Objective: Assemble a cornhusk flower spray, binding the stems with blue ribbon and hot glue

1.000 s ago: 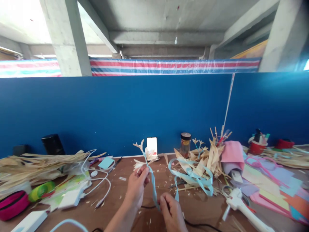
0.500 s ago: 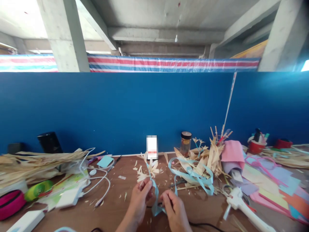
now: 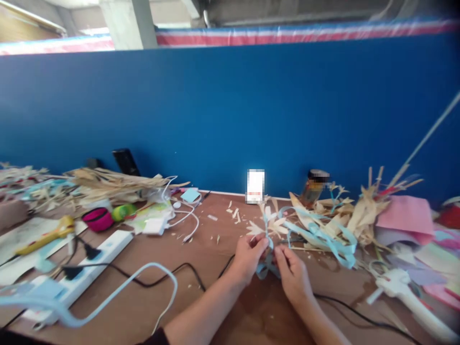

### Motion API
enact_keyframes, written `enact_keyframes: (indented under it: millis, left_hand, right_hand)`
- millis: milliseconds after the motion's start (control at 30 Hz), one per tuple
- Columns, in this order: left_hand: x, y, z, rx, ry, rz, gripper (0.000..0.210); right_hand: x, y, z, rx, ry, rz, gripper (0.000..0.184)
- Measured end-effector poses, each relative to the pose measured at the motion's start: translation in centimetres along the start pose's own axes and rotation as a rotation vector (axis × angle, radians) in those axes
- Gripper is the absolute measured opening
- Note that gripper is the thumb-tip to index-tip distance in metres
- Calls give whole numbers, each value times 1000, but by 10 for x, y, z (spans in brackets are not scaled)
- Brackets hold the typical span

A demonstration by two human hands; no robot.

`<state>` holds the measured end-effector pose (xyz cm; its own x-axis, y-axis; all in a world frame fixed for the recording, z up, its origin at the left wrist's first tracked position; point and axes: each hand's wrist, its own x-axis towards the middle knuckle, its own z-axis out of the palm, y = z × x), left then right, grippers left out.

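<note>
Pinched in my left hand [image 3: 249,256] is the thin stem of a flower of pale dried husk petals [image 3: 276,227], which stands upright above my fingertips. Light-blue ribbon runs around the stem. My right hand [image 3: 293,272], close on the right, has thumb and fingers pressed together on the light-blue ribbon [image 3: 265,270], which hangs in a loop below and between both hands. The exact grip of the right fingertips is partly hidden. More blue ribbon [image 3: 336,239] lies in loose curls to the right, over dried husks [image 3: 366,215].
A white power strip [image 3: 108,256] with black plugs and cables lies left, beside a yellow glue gun [image 3: 46,237]. At the right is a white glue gun [image 3: 398,282]. A dark-lidded jar [image 3: 313,187] and a blurred white screen [image 3: 256,186] stand by the blue partition [image 3: 215,110].
My view has swung left and down, bringing the power strip and yellow glue gun into sight. The fingertips of my right hand are slightly nearer the left hand and the stem.
</note>
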<state>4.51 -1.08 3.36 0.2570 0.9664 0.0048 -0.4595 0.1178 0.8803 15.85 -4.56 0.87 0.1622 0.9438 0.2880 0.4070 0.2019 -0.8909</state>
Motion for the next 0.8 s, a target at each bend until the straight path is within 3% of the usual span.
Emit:
enact_keyframes:
  millis: [167, 533, 800]
  left_hand:
    - [0, 4, 4, -6, 42, -29, 30]
    - [0, -8, -3, 61, 94, -48, 24]
    - [0, -15, -5, 74, 67, -42, 24]
  right_hand:
    - [-2, 0, -1, -2, -27, 23, 31]
    - [1, -4, -4, 40, 111, 20, 28]
    - [3, -13, -1, 259, -12, 21, 30]
